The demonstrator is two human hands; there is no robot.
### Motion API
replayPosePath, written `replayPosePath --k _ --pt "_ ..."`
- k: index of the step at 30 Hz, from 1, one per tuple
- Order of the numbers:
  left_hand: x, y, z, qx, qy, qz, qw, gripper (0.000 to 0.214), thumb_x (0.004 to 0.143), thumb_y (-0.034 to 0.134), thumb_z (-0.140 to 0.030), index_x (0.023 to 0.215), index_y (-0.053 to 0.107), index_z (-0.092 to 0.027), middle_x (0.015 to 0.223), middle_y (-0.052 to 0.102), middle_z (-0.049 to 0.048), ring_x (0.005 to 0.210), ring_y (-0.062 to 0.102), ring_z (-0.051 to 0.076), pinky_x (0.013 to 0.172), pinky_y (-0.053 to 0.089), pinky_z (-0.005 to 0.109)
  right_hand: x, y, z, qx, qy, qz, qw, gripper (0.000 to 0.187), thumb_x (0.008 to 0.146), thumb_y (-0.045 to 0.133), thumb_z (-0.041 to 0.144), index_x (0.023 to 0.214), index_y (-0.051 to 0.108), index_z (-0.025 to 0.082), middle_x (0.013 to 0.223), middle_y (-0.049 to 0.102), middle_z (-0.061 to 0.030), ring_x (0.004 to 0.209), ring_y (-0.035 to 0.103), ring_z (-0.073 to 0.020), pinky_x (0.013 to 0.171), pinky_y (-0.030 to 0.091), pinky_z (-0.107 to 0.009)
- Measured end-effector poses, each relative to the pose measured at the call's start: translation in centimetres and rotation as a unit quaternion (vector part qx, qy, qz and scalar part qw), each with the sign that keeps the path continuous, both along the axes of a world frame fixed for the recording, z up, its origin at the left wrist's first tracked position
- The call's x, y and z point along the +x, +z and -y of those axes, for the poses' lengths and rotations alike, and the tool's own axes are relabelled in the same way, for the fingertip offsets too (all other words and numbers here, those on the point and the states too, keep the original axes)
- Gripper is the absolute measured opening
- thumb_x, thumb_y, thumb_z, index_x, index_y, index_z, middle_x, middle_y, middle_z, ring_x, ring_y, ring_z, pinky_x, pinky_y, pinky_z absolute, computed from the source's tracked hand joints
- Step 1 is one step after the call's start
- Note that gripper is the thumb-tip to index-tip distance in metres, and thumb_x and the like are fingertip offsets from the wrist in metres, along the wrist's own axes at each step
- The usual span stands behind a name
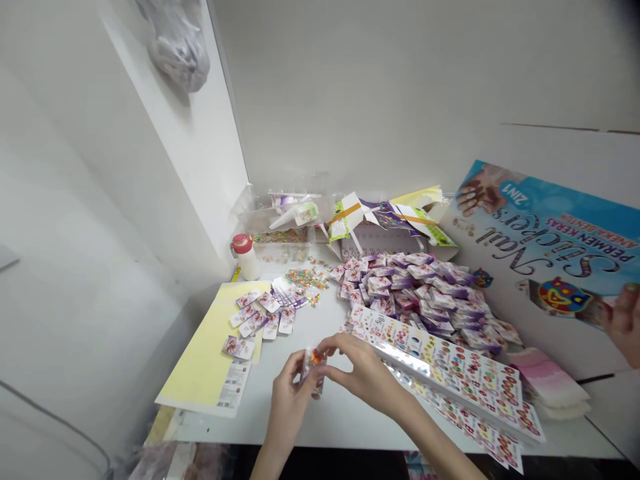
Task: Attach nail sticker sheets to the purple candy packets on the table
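My left hand [289, 390] is wrapped round a small printed box [307, 360], held upright above the front middle of the table. My right hand [357, 370] is at the box's top, its thumb and fingertips pinched around small orange and red candies [317, 356]. Whether some of these candies are inside the box is hidden by the fingers. Behind my hands, a loose heap of small multicoloured candies [307, 279] lies on the white table [280, 400]. To the left, several flat-looking small boxes [253, 325] lie partly on a yellow sheet [200, 363].
A big pile of small purple and white boxes [415, 287] covers the back right. Sticker sheets [440, 360] lie in front of it, beside a pink and white pad [550, 380]. A large carton [555, 247] borders the right; a red-capped bottle [246, 257] and clear tub [280, 243] stand at back left.
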State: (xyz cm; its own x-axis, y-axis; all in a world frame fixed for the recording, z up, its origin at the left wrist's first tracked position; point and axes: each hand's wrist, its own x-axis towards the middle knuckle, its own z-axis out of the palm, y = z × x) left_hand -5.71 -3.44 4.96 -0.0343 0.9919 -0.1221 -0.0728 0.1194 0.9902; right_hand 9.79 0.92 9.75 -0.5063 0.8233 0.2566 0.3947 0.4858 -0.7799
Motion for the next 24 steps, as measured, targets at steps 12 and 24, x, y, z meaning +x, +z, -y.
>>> replayPosePath --k 12,24 --pt "0.15 -0.51 0.44 -0.002 -0.015 -0.07 0.997 0.036 0.079 0.059 -0.045 0.101 0.062 -0.017 0.082 0.061 0.0029 0.061 0.055 0.013 0.057 0.05 0.024 0.48 0.14 0.23 -0.004 0.028 0.042 0.999 0.018 0.088 0.055 0.036 0.089 0.066 0.022 0.082 0.06 -0.004 0.079 0.056 -0.0175 0.07 0.042 -0.027" --pt "0.01 -0.59 0.37 0.027 -0.029 -0.105 0.994 0.032 0.077 0.062 -0.041 0.099 0.066 -0.018 0.079 0.061 0.0032 0.066 0.055 0.015 0.058 0.049 0.023 0.71 -0.37 0.21 -0.065 -0.015 0.009 0.998 0.016 0.089 0.055 0.03 0.082 0.067 0.023 0.078 0.061 -0.0028 0.077 0.057 -0.0177 0.07 0.042 -0.028"
